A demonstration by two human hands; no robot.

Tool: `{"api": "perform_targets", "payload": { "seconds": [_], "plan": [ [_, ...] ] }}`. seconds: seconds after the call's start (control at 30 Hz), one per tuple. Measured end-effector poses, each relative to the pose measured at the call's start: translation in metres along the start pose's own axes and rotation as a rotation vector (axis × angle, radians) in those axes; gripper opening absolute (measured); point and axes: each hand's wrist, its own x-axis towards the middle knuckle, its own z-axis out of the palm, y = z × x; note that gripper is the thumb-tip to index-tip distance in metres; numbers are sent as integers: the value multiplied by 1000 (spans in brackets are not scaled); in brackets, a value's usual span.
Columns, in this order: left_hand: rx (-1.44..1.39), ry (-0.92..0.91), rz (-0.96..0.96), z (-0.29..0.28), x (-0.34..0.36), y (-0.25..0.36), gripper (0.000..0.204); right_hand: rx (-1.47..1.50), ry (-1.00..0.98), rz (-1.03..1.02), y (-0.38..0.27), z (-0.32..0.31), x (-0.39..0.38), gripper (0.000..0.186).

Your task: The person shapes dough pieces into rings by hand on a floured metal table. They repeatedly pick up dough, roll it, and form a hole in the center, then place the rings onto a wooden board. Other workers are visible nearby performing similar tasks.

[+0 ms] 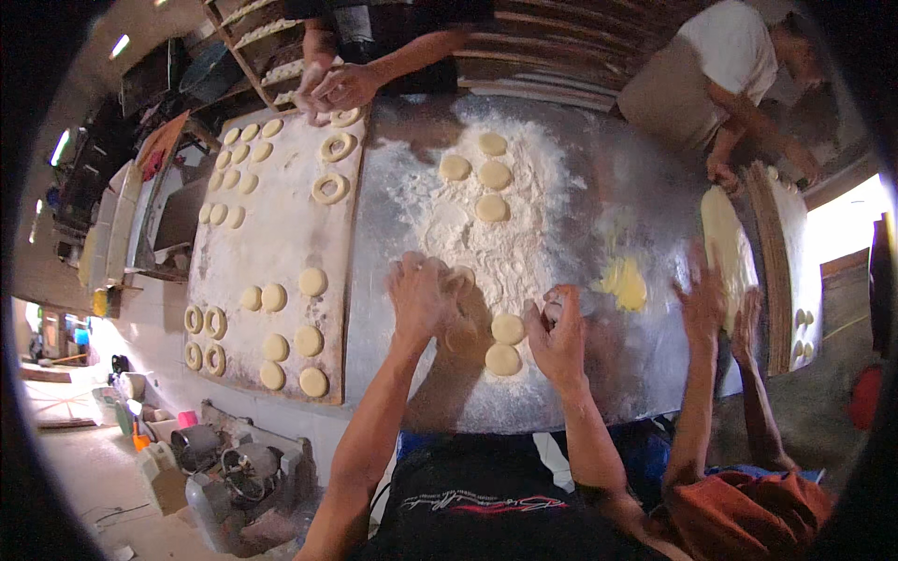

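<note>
My left hand (418, 294) is smeared by motion over the left edge of the floured patch (477, 238). A pale blurred piece (458, 282), which looks like dough, is beside its fingers; whether they grip it I cannot tell. Curled, my right hand (561, 337) hovers just right of two dough rounds (507, 328), thumb and fingers drawn together. What it holds, if anything, is hidden. Farther off in the flour lie several more dough rounds (495, 175).
Left is a pale board (281, 196) with several rounds and dough rings (330, 188); a person's hands (339, 89) work at its far end. To my right, another person's hands (702, 294) touch a long dough slab (725, 243). Yellow fat (624, 284) smears the metal table (393, 206).
</note>
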Motion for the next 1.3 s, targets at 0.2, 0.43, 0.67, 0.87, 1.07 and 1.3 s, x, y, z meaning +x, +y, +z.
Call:
{"api": "perform_targets", "payload": {
  "seconds": [0.2,0.43,0.67,0.87,1.07,1.3],
  "plan": [
    [-949,-258,-271,-55,-19,35,16,362,-194,-134,-12,7,20,27],
    [-1198,-134,-302,-82,-35,28,40,682,-455,278,-40,35,15,33],
    [-753,-40,-14,-115,-25,-31,77,76,-446,-412,-80,69,11,42],
    [-963,-315,84,-118,-18,-80,85,-200,-357,-42,-115,116,30,58],
    [-1640,-44,-539,-109,-25,-84,67,482,-494,48,-138,124,3,63],
    [-882,733,-83,-90,-53,-49,63,863,-866,217,-130,100,-9,67]
  ]
}}
